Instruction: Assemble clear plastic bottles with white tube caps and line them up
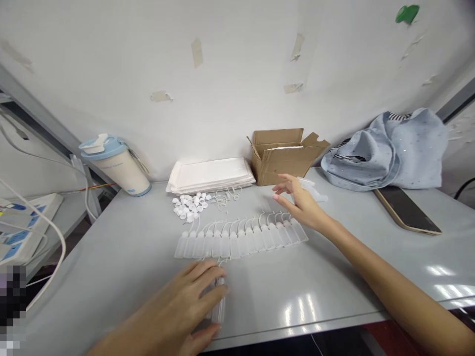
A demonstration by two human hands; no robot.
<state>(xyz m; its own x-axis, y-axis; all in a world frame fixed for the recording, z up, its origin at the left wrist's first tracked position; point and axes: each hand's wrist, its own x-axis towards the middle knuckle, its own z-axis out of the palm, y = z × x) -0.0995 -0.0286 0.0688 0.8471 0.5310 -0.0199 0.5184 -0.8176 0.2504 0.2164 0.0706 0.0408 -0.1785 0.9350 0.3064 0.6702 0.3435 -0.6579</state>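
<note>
Close to the table's front edge, my left hand (193, 296) is curled around small clear plastic bottles (220, 309), which it partly covers. I cannot tell how many are under it. Beyond it stretches a side-by-side row of translucent small bottles (233, 244) lying flat, with thin curved cords or tubes at their necks. My right hand (299, 200) hovers past the row's right end, fingers apart and holding nothing. Right behind it lie a few more clear bottles (313, 190). A heap of small white caps (189, 205) lies behind the row's left end, beside loose white loops (224, 198).
Against the wall stand a blue-lidded tumbler (118, 165), a stack of white packets (211, 175) and an opened cardboard box (282, 160). At the right are a light blue cloth bag (389, 148) and a phone (408, 210). White cables (61, 252) and a power strip (29, 227) are at far left.
</note>
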